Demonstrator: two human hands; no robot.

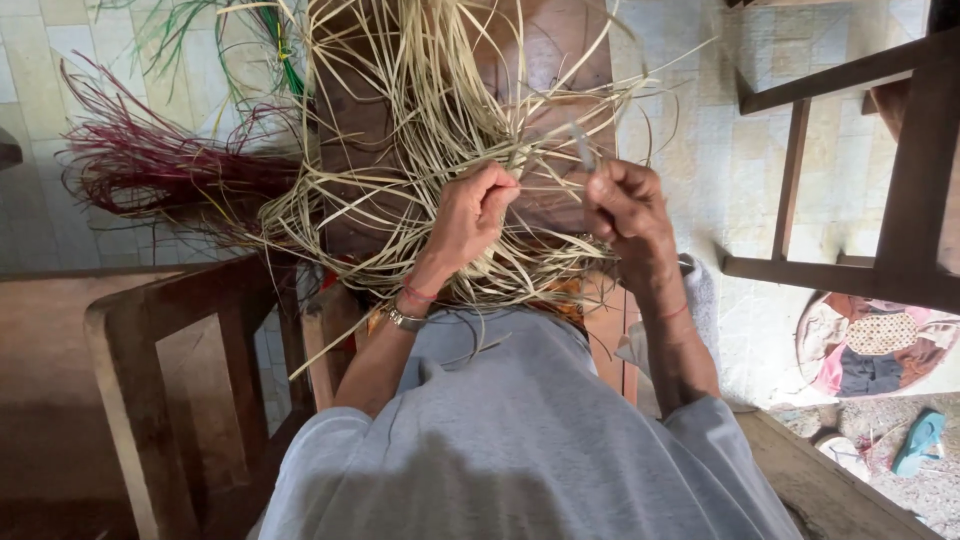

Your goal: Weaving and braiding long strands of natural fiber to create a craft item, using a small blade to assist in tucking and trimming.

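Observation:
A loose tangle of pale straw strips (430,120) spreads over a brown wooden stool (560,40) in front of me. My left hand (470,215) is closed on a few pale strips near the middle of the tangle; a metal watch and a red thread sit on that wrist. My right hand (625,205) pinches a thin strip that rises up from its fingers, just right of the left hand. Both hands are close together above my lap, over my grey shirt (520,440).
A bundle of dark red strips (160,170) lies at the left on the tiled floor, with green strips (270,50) above it. A wooden chair (190,350) stands at lower left, a wooden frame (900,170) at right. A round mat with cloth (875,345) lies lower right.

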